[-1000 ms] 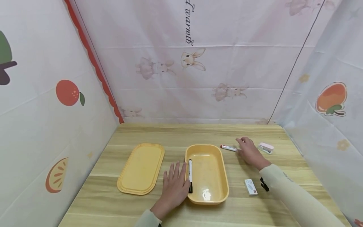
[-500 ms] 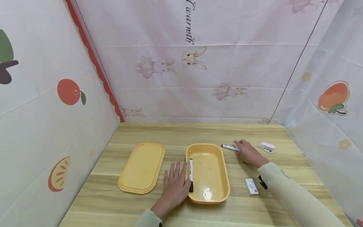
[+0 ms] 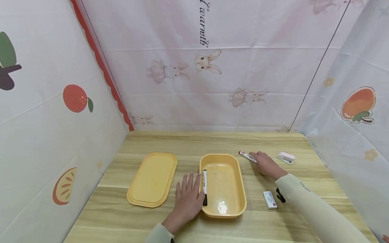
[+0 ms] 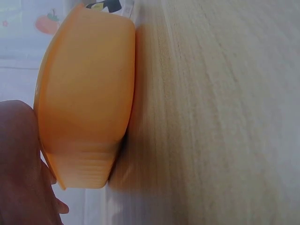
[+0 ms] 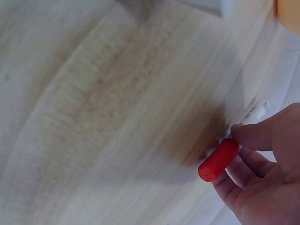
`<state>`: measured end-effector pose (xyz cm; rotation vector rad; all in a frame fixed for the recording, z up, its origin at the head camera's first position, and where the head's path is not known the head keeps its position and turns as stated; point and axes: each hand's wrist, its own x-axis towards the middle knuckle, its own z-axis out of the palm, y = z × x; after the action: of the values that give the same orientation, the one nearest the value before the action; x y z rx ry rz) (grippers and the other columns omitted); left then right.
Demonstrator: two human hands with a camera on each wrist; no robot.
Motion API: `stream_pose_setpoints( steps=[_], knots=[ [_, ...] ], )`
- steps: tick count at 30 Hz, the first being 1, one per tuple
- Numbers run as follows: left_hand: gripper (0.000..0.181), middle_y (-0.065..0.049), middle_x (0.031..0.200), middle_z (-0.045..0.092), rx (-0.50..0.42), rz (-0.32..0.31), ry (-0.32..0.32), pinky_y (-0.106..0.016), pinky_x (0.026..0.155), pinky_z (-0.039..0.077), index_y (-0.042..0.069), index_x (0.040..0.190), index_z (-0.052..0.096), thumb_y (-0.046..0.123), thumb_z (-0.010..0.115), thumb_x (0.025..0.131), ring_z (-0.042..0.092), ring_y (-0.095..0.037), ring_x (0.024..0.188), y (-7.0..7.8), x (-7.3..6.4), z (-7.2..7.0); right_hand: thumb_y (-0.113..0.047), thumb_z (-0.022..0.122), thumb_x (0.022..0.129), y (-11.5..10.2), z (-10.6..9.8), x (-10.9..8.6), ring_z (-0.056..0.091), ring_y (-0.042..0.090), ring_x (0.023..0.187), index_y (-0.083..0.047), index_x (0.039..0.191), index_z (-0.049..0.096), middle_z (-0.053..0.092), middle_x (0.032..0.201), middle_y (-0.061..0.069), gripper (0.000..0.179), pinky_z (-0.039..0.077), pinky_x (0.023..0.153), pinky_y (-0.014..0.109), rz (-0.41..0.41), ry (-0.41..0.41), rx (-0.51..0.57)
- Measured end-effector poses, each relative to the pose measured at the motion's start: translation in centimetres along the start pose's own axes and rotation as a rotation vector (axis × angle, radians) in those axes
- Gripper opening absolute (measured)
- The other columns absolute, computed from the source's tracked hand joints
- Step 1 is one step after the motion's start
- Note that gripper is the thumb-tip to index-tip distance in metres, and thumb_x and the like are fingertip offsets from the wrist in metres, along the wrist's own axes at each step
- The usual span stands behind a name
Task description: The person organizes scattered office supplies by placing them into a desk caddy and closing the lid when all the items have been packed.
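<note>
In the head view my right hand [image 3: 267, 165] pinches a white marker [image 3: 248, 157] with a red end, right of the yellow bin. The right wrist view has the marker's red cap [image 5: 219, 160] between thumb and fingers, close over the table. My left hand [image 3: 187, 202] lies with straight, spread fingers against the left rim of the yellow bin [image 3: 242, 189]. Inside that bin, a white marker with a black cap [image 3: 205, 187] leans along the left wall. The left wrist view shows the bin's outer side [image 4: 89, 79] next to the hand.
A flat yellow lid [image 3: 153, 179] lies on the wooden table [image 3: 188, 141], left of the bin. Beyond the right hand sits a pink and white stapler [image 3: 286, 158]. Nearer me are a small white box [image 3: 270, 199] and a black item [image 3: 281, 195] by the right sleeve.
My right hand has come slightly toward me and closed on the red-capped marker, which has turned a little. The left hand stays at the bin's rim.
</note>
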<state>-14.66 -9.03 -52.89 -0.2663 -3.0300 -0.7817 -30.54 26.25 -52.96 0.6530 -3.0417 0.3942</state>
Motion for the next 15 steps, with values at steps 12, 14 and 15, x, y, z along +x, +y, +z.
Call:
stream_pose_setpoints(
  steps=[12,14,15],
  knots=[
    [0.062,-0.016,0.169,0.014,-0.021,0.026,0.027,-0.071,0.117,0.002,0.019,0.163,0.021,0.035,0.039,0.105,0.002,-0.040,0.156,0.0,0.0,-0.1,0.011,0.055,0.088,0.1,-0.7,0.1,0.058,0.035,0.094,0.011,0.139,0.050,0.060,0.110,0.028,0.051,0.051,0.083,0.052,0.130,0.027,0.193],
    [0.062,-0.016,0.169,0.013,-0.028,0.021,0.018,-0.071,0.117,0.002,0.019,0.163,0.021,0.035,0.038,0.105,0.001,-0.040,0.156,0.0,0.0,-0.1,0.012,0.054,0.087,0.2,-1.0,0.0,0.058,0.035,0.093,0.011,0.137,0.051,0.060,0.109,0.029,0.050,0.051,0.081,0.051,0.147,0.035,0.231],
    [0.062,-0.016,0.169,0.014,-0.031,0.023,0.018,-0.071,0.117,0.002,0.019,0.163,0.021,0.035,0.038,0.105,0.001,-0.040,0.156,0.0,0.0,-0.1,0.012,0.053,0.087,0.2,-1.1,-0.1,0.058,0.035,0.093,0.012,0.136,0.052,0.060,0.107,0.029,0.049,0.051,0.081,0.051,0.153,0.039,0.249]
  ],
)
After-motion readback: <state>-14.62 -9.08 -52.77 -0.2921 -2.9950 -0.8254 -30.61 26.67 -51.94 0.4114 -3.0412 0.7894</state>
